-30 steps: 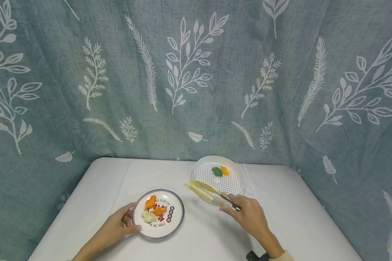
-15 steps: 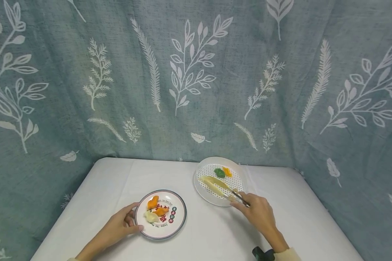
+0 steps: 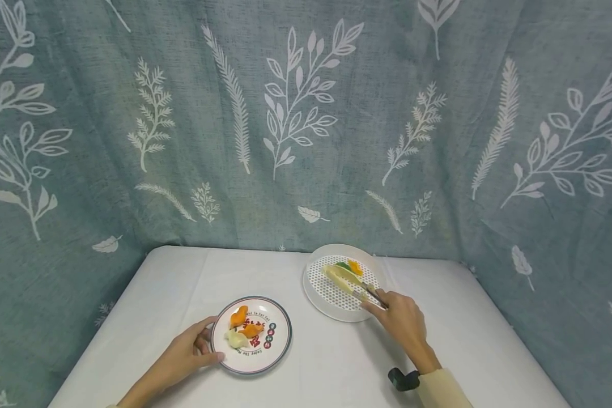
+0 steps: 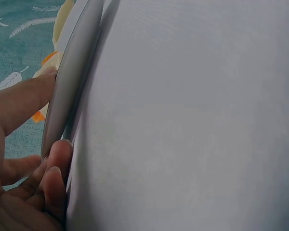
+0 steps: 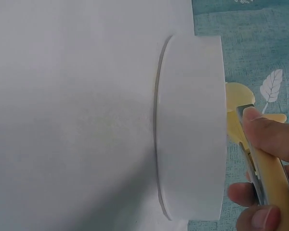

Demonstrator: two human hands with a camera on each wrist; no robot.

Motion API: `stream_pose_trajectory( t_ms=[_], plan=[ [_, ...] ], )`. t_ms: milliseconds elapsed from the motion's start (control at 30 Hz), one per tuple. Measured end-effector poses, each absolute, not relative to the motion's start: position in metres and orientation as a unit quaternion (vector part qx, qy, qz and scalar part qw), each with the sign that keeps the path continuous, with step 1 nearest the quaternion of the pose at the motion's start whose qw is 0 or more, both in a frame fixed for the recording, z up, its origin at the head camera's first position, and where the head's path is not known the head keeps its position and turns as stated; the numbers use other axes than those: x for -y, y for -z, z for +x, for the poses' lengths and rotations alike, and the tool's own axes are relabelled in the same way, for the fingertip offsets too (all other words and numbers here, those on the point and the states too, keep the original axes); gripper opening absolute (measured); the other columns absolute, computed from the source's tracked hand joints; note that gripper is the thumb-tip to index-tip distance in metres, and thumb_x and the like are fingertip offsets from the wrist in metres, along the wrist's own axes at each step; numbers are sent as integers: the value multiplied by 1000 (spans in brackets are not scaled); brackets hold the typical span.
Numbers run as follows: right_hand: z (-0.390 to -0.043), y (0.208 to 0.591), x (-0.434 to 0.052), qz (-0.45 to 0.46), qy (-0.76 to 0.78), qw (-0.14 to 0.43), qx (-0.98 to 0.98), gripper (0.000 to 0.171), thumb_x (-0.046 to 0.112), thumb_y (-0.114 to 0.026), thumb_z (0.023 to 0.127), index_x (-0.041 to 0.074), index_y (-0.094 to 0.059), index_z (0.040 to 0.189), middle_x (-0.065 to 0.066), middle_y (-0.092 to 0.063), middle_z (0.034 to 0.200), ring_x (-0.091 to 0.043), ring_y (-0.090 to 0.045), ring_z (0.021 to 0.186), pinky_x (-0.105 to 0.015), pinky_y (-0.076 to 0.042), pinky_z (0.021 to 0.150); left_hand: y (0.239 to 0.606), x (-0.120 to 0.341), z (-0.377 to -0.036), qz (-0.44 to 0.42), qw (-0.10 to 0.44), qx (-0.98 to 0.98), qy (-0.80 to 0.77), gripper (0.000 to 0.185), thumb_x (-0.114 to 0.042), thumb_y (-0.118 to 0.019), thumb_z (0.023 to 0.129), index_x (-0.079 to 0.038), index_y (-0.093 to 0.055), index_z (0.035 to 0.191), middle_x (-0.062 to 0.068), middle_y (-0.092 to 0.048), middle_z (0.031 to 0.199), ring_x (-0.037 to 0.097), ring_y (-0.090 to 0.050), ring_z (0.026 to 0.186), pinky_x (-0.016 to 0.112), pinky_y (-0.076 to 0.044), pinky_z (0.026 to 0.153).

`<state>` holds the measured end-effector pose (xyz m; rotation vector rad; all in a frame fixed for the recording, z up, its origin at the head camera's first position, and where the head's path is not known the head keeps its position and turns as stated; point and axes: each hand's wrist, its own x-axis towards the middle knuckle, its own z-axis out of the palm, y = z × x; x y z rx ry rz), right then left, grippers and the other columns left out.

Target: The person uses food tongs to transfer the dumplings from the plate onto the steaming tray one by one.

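My left hand (image 3: 192, 347) holds the left edge of a white plate (image 3: 261, 363), thumb on the rim and other fingers curled at its underside in the left wrist view. On the plate lie two orange dumpling-shaped pieces (image 3: 238, 316) and a pale one (image 3: 236, 339). My right hand (image 3: 402, 322) grips yellow-tipped tongs (image 5: 269, 180) by the handle. Their tips reach over a round white perforated steamer basket (image 3: 317, 301), partly covering a green piece (image 3: 343, 264) beside a yellow one (image 3: 356, 267). Whether anything sits between the tips, I cannot tell.
A white cloth-covered table (image 3: 183, 283) carries both dishes, the plate front left of the basket. Behind the table hangs a green leaf-patterned curtain (image 3: 224, 204). A dark strap-like device (image 3: 404, 379) sits at my right wrist.
The tongs have moved from the basket's left edge rightward and inward over it, towards the green piece, which they now partly hide. The left hand and plate have stayed put.
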<state>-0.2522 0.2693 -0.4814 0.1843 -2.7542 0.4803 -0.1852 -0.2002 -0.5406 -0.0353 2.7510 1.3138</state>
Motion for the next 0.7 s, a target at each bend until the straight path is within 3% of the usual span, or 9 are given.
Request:
stream_pose_trajectory(
  t_ms=[133, 700],
  plan=[
    [-259, 482, -267, 57, -168, 161, 971, 61, 51, -78, 88, 6, -72, 128, -13, -75, 98, -19, -50, 65, -33, -37, 52, 541, 200, -185, -12, 45, -901, -431, 98, -43, -95, 67, -9, -52, 148, -2, -61, 99, 15, -52, 78, 27, -46, 64],
    [-278, 485, -269, 34, -144, 123, 981, 63, 52, -79, 86, 5, -72, 128, -18, -74, 109, -22, -51, 66, -35, -38, 51, 538, 199, -184, -12, 46, -901, -431, 97, -39, -95, 69, -8, -51, 149, -2, -60, 100, 15, -51, 79, 27, -45, 64]
  ],
)
